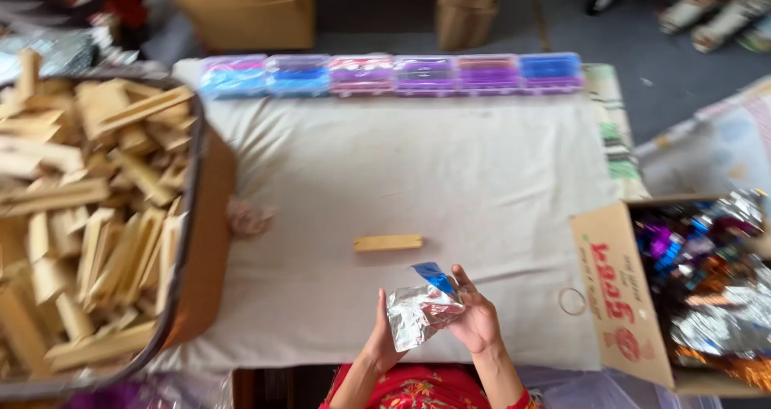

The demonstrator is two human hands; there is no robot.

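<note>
Both my hands hold a crumpled sheet of silver foil [418, 312] with a blue underside showing at its top, low over the cloth-covered table [482, 176]. My left hand [381, 338] grips the foil's left edge. My right hand [475, 316] supports its right side, fingers curled behind it. A small flat wooden block [389, 243] lies on the cloth just beyond my hands, touching neither.
A large tray of several wooden blocks [88, 216] fills the left side. A cardboard box of shiny coloured foil pieces [707, 280] stands at the right. A row of clear plastic cases [393, 74] lines the far edge. A rubber band [573, 300] lies near the box.
</note>
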